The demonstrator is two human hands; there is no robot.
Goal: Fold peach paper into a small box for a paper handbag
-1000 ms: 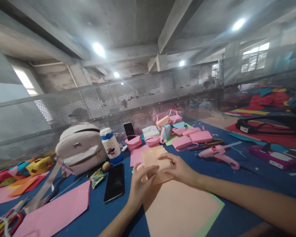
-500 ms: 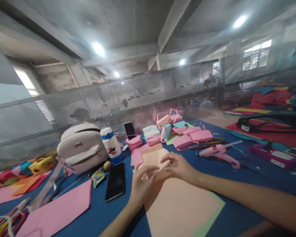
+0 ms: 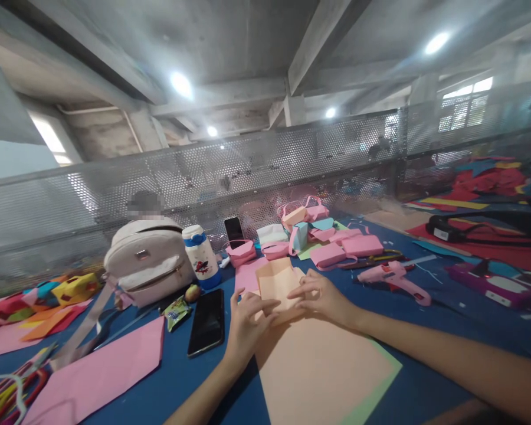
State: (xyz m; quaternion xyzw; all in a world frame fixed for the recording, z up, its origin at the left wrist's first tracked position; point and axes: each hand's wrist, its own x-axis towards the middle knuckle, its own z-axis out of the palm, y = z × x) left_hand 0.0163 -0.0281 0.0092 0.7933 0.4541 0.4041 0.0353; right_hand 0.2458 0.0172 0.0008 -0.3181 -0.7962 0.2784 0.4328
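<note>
Fingers of our L hand point(image 3: 248, 324) & R hand point(image 3: 326, 300) narrow, holding folded peach paper point(image 3: 284, 303) btwn them, flap point(image 3: 275, 280) just past tips

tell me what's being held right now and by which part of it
A small folded peach paper: the left hand has its near left side, the right hand its right edge. Fingers hide the exact grip.
</note>
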